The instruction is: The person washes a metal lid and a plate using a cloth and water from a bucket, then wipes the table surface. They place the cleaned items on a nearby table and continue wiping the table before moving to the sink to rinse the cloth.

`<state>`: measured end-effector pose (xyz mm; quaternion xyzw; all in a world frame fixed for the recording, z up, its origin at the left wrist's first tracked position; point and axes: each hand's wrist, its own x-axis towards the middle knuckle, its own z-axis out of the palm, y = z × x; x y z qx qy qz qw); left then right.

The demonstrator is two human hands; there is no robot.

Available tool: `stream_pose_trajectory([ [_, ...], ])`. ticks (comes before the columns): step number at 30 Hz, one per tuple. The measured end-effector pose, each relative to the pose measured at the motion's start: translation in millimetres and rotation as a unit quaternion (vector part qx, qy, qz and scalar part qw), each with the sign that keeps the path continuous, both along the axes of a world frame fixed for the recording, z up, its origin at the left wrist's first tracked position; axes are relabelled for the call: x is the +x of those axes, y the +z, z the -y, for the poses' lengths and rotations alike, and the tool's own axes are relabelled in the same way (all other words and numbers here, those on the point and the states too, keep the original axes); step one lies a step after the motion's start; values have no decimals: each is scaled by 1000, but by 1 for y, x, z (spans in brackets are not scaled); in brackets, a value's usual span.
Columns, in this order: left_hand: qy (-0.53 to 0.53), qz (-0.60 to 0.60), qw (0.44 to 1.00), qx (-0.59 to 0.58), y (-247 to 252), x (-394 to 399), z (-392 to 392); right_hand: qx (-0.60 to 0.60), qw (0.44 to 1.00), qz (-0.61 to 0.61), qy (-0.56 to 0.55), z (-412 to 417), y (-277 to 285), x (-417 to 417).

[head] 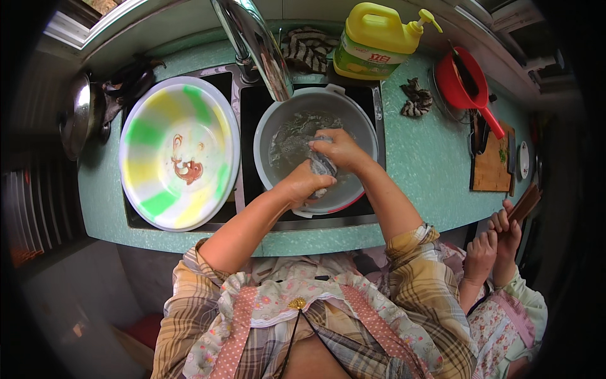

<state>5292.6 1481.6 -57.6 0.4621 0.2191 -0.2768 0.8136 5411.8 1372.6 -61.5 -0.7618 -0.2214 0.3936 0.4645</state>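
Both my hands grip one wet grey cloth [324,164] over a grey plastic basin [270,118] in the right sink bowl. My left hand [305,184] holds its near end, fingers wrapped round it. Farther up and to the right, my right hand [338,148] clasps the other end. Cloudy, rippling water [293,137] with some bubbles fills the lower part of the basin. The chrome faucet [267,52] hangs over the basin's far rim. To the left, a large white, green and yellow plastic basin [142,128] with a fish print rests over the left sink bowl.
Behind the sink stand a yellow dish soap jug [374,40] and a striped rag [310,47]. Rightward are another rag [416,98], a red ladle [464,80] and a wooden cutting board [490,170]. Eggplants [137,78] and a pot lid [78,111] lie left. Another person's hands [502,232] hold something brown.
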Motion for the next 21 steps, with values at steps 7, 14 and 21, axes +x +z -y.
stream_pose_trajectory([
  [7, -46, 126, 866, 482, -36, -2, 22, -139, 981, 112, -81, -10, -38, -16],
  [14, -167, 139, 805, 552, -27, -5, 24, -191, 970, 105, -111, -8, -67, -16],
  [21, -97, 154, 777, 602, -9, -15, 3, -58, 987, 8, -148, -5, -55, -2],
])
